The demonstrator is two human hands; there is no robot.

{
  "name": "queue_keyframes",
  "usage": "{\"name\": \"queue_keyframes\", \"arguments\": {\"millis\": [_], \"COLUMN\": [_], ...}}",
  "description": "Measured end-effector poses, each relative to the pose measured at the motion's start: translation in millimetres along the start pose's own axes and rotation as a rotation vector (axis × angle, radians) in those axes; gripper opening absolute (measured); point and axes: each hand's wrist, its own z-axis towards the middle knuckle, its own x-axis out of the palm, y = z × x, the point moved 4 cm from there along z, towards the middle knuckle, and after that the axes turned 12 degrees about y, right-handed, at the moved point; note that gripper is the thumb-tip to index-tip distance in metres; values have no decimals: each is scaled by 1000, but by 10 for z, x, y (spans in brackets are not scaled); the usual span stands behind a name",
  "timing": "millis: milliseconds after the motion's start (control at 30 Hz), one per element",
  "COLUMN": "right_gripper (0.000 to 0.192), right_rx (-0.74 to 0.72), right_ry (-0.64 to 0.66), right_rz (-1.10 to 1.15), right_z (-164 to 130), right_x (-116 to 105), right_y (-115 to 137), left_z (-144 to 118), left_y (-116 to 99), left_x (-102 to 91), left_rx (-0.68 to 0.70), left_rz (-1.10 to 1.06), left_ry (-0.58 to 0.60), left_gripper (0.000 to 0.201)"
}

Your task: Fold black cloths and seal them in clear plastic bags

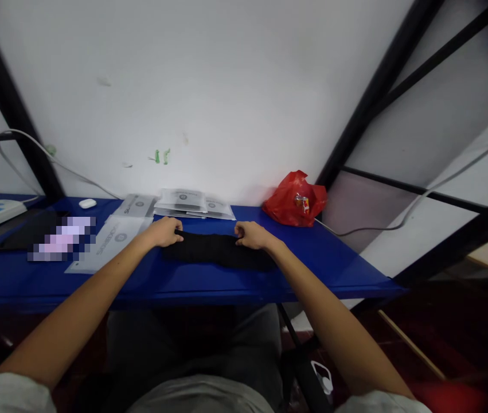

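Across the blue worktop [334, 258], both forearms [117, 272] reach forward; folded black cloth [213, 249] stretches between the hands, left grip [166, 231] pinched closed on its far-left corner, right grip [252, 235] pinching the far edge, right of centre.

Dorm-like room, seemingly — blue desk [338, 261], black metal frame [377, 86] (wall [226, 103] scuffed).

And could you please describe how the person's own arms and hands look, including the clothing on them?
The left hand and right hand are ungloved, with bare wrists and forearms. No watch, bracelet or cable shows on them. Pale grey sleeves, looking loose and plain, end around the elbows. I see no printed marking on the visible fabric.
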Motion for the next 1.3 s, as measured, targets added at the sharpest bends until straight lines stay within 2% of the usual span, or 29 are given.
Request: {"name": "queue_keyframes", "arguments": {"millis": [100,167,233,333,400,467,533,600,667,733,867,933,1067,1200,1300], "right_gripper": [13,9,7,15,18,14,1,16,24,26,40,45,48,39,24], "right_rx": [-10,1,21,20,-45,-144,-193,-182,-158,-149,-151,-141,-91,-69,-74], "right_ry": [46,18,-56,-272,-383,-349,-211,-192,-241,-244,-119,-108,-57,45,81], "right_rz": [-18,-39,-57,-76,-84,-84,-66,-27,-3,-25,-110,-107,-102,-93,-81], "right_z": [-3,12,25,-51,-193,-370,-542,-691,-772,-762,-544,-408,-203,-106,-26], "right_x": [-5,-39,-97,-213,-251,-212,-114,-40,30,136,356,368,246,123,91], "right_y": [2,7,13,39,85,155,221,272,309,326,265,204,104,54,55], "left_z": [0,2,-22,-164,-313,-458,-574,-642,-650,-605,-460,-391,-286,-231,-170], "left_y": [-7,-21,-50,-115,-154,-182,-188,-172,-152,-142,-141,-151,-147,-85,-31], "left_x": [3,-14,-69,-190,-231,-205,-124,-18,107,257,463,467,372,284,260], "left_rx": [34,23,17,73,144,219,238,204,161,143,105,72,8,27,10], "left_rz": [-20,-17,-9,-3,-12,-50,-114,-154,-132,-63,80,133,198,119,23], "left_ry": [25,-14,-137,-388,-449,-365,-232,-177,-189,-171,-101,-97,-79,-35,22], "left_gripper": [14,14,17,19,18,22,33,40,42,44,48,47,46,40,33]}}
